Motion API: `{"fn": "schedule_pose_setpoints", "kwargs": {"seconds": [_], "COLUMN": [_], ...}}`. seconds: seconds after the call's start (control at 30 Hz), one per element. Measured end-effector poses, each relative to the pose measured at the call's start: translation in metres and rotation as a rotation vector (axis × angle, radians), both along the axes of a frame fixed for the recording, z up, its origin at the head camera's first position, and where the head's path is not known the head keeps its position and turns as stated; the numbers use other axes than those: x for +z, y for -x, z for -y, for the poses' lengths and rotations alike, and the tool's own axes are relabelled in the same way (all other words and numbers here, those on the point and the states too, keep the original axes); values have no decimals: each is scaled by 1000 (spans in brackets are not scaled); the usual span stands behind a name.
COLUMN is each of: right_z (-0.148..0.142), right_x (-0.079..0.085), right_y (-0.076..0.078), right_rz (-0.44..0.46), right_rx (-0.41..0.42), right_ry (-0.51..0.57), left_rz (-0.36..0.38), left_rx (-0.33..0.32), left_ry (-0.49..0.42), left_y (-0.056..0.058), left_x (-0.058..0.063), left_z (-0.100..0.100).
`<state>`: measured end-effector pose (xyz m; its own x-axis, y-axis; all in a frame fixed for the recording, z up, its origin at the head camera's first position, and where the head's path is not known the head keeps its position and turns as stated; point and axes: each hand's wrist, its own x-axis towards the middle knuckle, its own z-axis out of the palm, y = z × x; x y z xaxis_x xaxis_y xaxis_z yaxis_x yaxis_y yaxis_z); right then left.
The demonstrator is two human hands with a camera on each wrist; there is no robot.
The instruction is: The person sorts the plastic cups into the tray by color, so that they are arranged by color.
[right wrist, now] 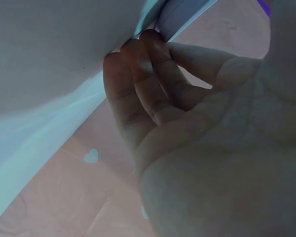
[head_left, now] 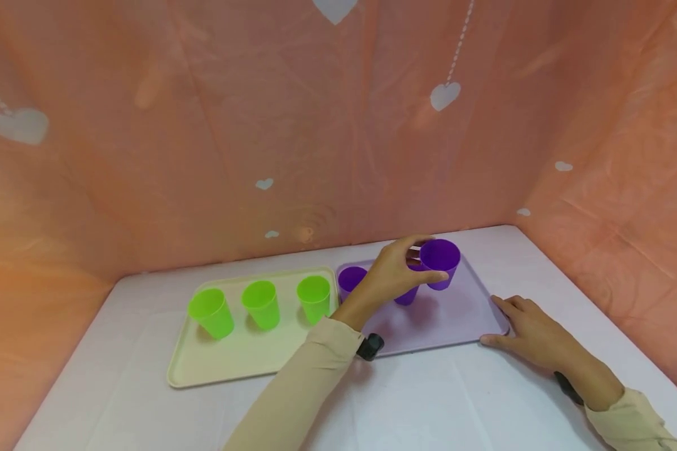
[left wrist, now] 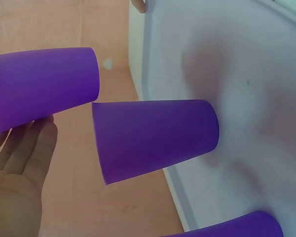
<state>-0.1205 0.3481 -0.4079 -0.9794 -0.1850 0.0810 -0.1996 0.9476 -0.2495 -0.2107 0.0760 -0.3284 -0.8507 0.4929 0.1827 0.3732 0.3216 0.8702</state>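
Observation:
My left hand (head_left: 397, 269) grips a purple cup (head_left: 442, 275) near its rim, between thumb and fingers. The cup is held upright above the right part of a lavender tray (head_left: 434, 329). In the left wrist view, the held cup (left wrist: 44, 81) is apart from a second purple cup (left wrist: 158, 138) that stands on the tray. Another purple cup (head_left: 351, 275) stands on the tray's left side, partly hidden by my left hand and wrist. My right hand (head_left: 536, 335) holds the tray's near right corner, with thumb at the front edge and fingers along the right edge.
Left of the lavender tray, side by side with it, lies a cream tray (head_left: 220, 366). Three green cups stand upright on it: a left one (head_left: 213, 316), a middle one (head_left: 262, 307) and a right one (head_left: 314, 300). Orange cloth walls (head_left: 316, 125) bound the white table (head_left: 429, 401).

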Motion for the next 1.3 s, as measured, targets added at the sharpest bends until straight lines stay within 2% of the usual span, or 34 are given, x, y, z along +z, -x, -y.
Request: {"fn": "schedule_pose_setpoints", "kwargs": {"seconds": [0.23,0.37,0.63,0.73,1.0,1.3], "right_z": [-1,-3,-2,-2,-2,-1], "right_x": [2,2,-2,-4,-3,-1], "right_y": [1,2,1,0,-1,-2], "right_rz": [29,31,8,-6,-7,-16], "right_rx": [-11,-14,-1,1,-7,-18], "right_ry": [-2,-16,-10,-13,-1,-12], "left_rz": [15,0,-109,-126,-110,-181], "left_rx": [-7,2,7,-9,-49,-108], "left_ry": [25,59,207,217,217,293], "left_y": [8,13,28,33,41,48], "left_x": [1,1,-5,-8,-13,-12], "left_z": [-12,-17,-19,-20,-25,-36]}}
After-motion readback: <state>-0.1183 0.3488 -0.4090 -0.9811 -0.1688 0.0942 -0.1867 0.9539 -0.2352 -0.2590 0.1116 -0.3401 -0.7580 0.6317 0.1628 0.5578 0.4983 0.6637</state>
